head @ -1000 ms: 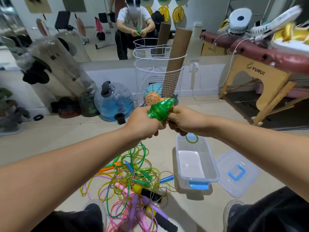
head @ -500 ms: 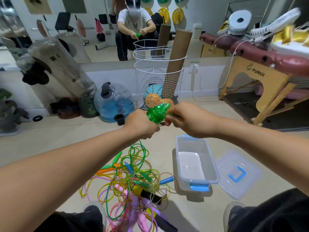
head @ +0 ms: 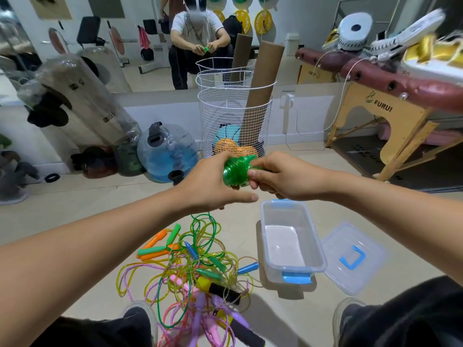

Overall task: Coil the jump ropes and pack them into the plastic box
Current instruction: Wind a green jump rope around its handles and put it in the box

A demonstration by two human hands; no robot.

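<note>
At the centre of the frame the left hand [head: 213,184] grips the tightly wound bundle of translucent green jump rope [head: 236,171] from behind, its fingers curled around the far side and its thumb stretched out flat beneath, while the right hand [head: 283,179] closes on the bundle's right end with thumb and fingers pressed against the coils. Compared with half a second ago, both hands sit slightly lower and nearer the camera, and the bundle has turned so its wound side faces the lens as a squat ribbed lump with a narrow tip pointing to the upper right. The bundle is held in the air above the far end of the clear rectangular plastic box with blue latches [head: 318,249], which stands open on the floor right of centre and sits as before. Its clear lid with a blue handle [head: 355,259] lies just beside it to the right. At lower centre a tangled heap of coloured jump ropes [head: 198,274] lies between the person's shoes.
</note>
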